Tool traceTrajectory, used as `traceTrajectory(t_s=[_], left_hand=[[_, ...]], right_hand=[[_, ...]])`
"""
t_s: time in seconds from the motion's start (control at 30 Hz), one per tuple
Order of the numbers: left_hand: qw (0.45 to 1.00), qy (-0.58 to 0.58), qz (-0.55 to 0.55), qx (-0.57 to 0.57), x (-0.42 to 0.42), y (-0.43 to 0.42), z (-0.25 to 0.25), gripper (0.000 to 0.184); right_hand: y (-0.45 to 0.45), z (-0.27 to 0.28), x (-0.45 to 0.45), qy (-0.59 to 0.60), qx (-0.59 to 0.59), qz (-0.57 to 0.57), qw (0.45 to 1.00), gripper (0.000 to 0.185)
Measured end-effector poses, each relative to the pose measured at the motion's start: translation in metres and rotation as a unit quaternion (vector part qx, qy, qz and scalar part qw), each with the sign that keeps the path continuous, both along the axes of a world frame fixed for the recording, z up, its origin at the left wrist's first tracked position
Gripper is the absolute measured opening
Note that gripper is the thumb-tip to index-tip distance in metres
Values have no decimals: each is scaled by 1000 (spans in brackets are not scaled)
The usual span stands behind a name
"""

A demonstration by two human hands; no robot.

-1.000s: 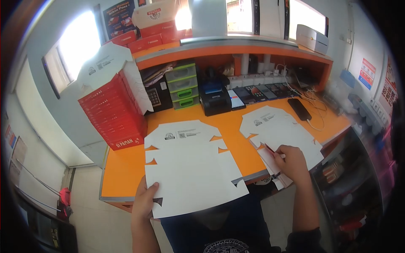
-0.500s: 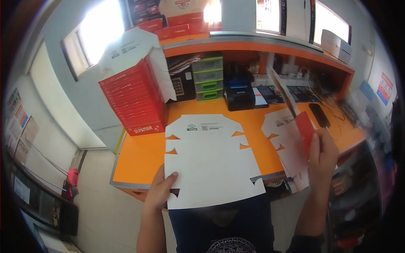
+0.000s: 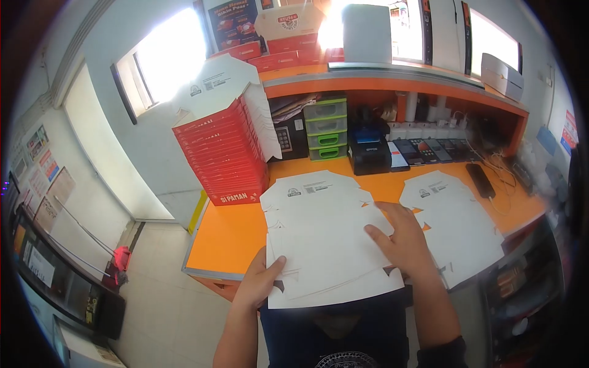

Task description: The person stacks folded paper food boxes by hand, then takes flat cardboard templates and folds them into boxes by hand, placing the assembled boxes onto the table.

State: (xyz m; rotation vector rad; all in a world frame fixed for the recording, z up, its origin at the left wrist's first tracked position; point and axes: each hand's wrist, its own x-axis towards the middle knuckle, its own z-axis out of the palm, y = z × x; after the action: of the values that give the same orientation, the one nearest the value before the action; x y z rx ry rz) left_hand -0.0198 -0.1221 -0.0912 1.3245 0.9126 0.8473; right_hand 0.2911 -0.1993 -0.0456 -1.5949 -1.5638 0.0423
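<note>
Status: the white blanks at the hands lie flat with no flap raised; folding not done on these. Stacked at left: one tall red stack [image 3: 224, 153], layers too tight to count.

Count: two groups of blanks. Near center: one set of white blanks [image 3: 325, 251], edges offset, more than one sheet. Right, on the bench [image 3: 215, 239]: one group [image 3: 463, 230], sheet count unclear.

Hands: two. Left hand [image 3: 257, 287] grips the near-left edge; right hand [image 3: 408, 242] touches the right edge, grip uncertain.

Head-worn view looks forward and down over both hands [image 3: 402, 238].
</note>
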Motion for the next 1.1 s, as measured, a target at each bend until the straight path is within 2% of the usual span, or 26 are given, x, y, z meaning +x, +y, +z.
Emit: traceTrajectory(t_s=[0.1,0.2,0.37,0.5,0.57,0.6,0.7,0.8,0.9,1.0,1.1], left_hand=[[1000,-10,-1,-20,1,0,4,57],[999,-32,4,31,2,-2,-2,60],[997,-62,-23,28,-9,-8,-6,62],[992,-109,17,60,-11,-24,-21,65],[986,-136,15,91,-12,-29,-17,62],[983,-151,13,105,-13,-33,-16,60],[983,-70,2,169,-10,-23,-9,59],[967,-104,3,232,6,-6,18,58],[971,-49,43,229,21,17,46,66],[969,-80,29,230,35,58,57,67],[934,-152,23,321,50,111,38,57]], right_hand=[[-4,-38,15,-88,-117,-80,986,56],[-28,-51,-3,-177,-45,-54,982,56],[-60,-48,-8,-64,-87,-39,993,54],[-61,-52,11,27,-39,-41,998,59],[-51,-60,18,135,1,-27,991,63],[-45,-64,20,187,19,-21,982,65],[-19,-47,22,368,-3,129,921,67],[-2,-17,19,466,28,73,881,60],[11,11,26,422,109,105,894,53],[35,17,39,345,185,129,911,47],[59,7,53,296,202,149,922,45]])
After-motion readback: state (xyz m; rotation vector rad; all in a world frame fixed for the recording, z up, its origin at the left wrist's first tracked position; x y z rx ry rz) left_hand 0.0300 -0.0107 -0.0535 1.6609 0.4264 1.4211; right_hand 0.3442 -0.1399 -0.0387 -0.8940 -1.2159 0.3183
